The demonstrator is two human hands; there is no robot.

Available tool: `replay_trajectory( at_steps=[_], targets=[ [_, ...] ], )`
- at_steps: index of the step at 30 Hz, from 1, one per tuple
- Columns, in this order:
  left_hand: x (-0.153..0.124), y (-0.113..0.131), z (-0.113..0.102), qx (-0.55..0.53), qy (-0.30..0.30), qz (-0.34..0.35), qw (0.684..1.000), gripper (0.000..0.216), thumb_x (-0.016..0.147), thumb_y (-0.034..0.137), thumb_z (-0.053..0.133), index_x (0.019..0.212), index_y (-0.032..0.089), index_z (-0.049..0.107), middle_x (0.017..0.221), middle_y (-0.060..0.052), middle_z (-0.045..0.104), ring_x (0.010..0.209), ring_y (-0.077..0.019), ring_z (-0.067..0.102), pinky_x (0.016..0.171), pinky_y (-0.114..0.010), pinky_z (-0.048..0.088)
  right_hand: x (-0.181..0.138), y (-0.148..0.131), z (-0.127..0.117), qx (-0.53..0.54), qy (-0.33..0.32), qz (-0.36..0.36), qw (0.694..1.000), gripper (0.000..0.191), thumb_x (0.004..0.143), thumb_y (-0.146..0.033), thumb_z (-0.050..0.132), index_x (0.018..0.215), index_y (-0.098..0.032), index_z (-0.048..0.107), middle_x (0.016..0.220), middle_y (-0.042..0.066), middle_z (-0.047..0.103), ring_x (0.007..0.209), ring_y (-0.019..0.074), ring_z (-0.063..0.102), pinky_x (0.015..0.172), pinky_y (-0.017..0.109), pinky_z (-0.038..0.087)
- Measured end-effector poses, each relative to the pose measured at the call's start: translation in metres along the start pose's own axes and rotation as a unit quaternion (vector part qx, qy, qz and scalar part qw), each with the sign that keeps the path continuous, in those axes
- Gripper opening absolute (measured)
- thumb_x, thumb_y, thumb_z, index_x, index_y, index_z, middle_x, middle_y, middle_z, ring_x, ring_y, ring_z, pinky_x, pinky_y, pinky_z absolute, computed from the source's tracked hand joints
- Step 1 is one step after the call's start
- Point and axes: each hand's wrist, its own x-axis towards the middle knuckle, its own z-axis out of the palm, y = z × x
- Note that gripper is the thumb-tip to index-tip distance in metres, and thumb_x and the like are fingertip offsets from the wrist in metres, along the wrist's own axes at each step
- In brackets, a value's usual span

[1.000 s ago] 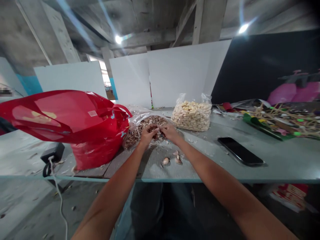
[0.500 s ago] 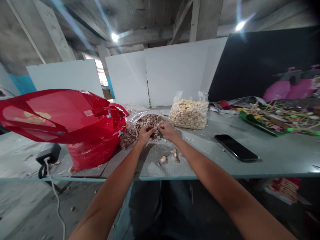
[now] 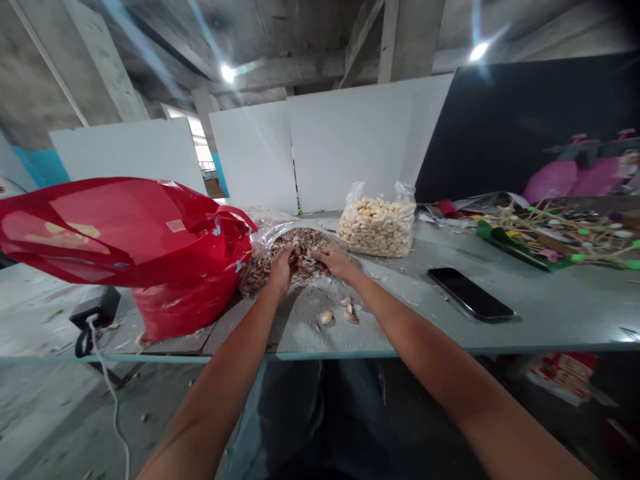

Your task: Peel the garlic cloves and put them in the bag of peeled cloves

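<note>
My left hand (image 3: 282, 268) is over the near side of a clear plastic bag of dry garlic skins (image 3: 303, 237). Its fingers are curled, and whatever may be in them is hidden. Across a small gap, my right hand (image 3: 336, 261) is at the right side of the same heap, thumb and fingers pinched together on something too small to make out. Nearer me on the table lie a few unpeeled garlic cloves (image 3: 326, 318). Behind my right hand stands a clear bag full of peeled garlic cloves (image 3: 377, 230).
A large red plastic bag (image 3: 187, 307) stands at the left, beside a black power adapter (image 3: 96, 307) with a white cable. To the right lies a black phone (image 3: 469, 293). Farther right are craft sticks (image 3: 575, 230) and pink bottles (image 3: 553, 180). White panels (image 3: 370, 140) stand behind the table.
My hands were together at the fingertips over the skins; now they are apart. The left hand has moved slightly left, its fingers turned down. The bags and cloves stay put.
</note>
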Motion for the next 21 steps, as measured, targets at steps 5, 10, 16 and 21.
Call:
replay_trajectory(
  at_steps=[5, 10, 16, 21],
  targets=[
    [0.004, -0.003, -0.002, 0.047, 0.003, -0.019, 0.999, 0.048, 0.078, 0.061, 0.058, 0.061, 0.019, 0.042, 0.051, 0.005, 0.046, 0.040, -0.0081, 0.043, 0.040, -0.022, 0.034, 0.001, -0.002, -0.001, -0.055, -0.004, -0.015, 0.998, 0.020, 0.082, -0.021, 0.047, 0.097, -0.017, 0.059, 0.061, -0.003, 0.052, 0.047, 0.0099, 0.042, 0.050, 0.023, 0.035],
    [0.008, -0.011, -0.006, 0.073, 0.009, 0.002, 0.997, 0.032, 0.083, 0.047, 0.059, 0.092, 0.017, 0.058, 0.056, 0.005, 0.051, 0.038, -0.0073, 0.042, 0.038, -0.020, 0.031, -0.006, -0.013, -0.004, -0.196, -0.083, -0.066, 0.975, 0.017, 0.083, -0.014, 0.045, 0.089, -0.013, 0.061, 0.065, -0.001, 0.058, 0.056, 0.0101, 0.048, 0.056, 0.021, 0.036],
    [0.007, -0.010, -0.004, 0.081, 0.066, -0.019, 0.994, 0.031, 0.082, 0.044, 0.061, 0.101, 0.020, 0.056, 0.067, 0.004, 0.057, 0.040, -0.0057, 0.045, 0.040, -0.020, 0.036, -0.026, -0.038, -0.026, -0.376, -0.184, -0.060, 0.906, 0.025, 0.089, -0.031, 0.052, 0.080, -0.012, 0.065, 0.065, 0.003, 0.062, 0.059, 0.0114, 0.053, 0.059, 0.022, 0.034],
    [0.003, -0.009, 0.000, 0.093, 0.046, -0.032, 0.994, 0.030, 0.082, 0.046, 0.061, 0.094, 0.018, 0.056, 0.065, 0.004, 0.057, 0.039, -0.0060, 0.046, 0.039, -0.019, 0.035, -0.059, -0.040, -0.051, -0.421, -0.277, -0.072, 0.861, 0.042, 0.071, -0.013, 0.071, 0.112, -0.021, 0.066, 0.101, 0.006, 0.066, 0.087, 0.0160, 0.060, 0.072, 0.020, 0.040]
  ],
)
